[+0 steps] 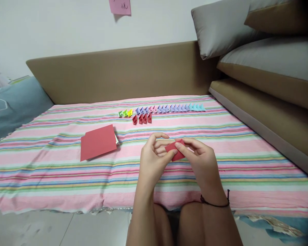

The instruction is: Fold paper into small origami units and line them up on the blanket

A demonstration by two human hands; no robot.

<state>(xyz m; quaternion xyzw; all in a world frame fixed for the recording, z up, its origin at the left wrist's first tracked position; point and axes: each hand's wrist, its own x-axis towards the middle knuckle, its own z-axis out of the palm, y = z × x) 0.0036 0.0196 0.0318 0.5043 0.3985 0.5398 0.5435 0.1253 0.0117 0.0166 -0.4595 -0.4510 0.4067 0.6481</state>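
Note:
Between my two hands, above the striped cloth (133, 186), is a small folded piece of red paper (178, 156). My left hand (155, 153) pinches its left side, with the thumb on top and the fingers curled behind. On the right side, my right hand (199, 153) grips the same paper between thumb and fingers. Farther back stand several folded red paper pieces (145, 119) in a short row. Behind them runs a longer row of folded paper pieces (166, 109) in green, yellow, purple, pink and light blue. A stack of red paper sheets (99, 142) lies to the left.
A brown backboard (123, 73) rises along the far edge against the white wall. Grey and brown cushions (226, 27) are piled at the right. At the far left is a blue fabric item (17, 106). A pink note (120, 7) hangs on the wall.

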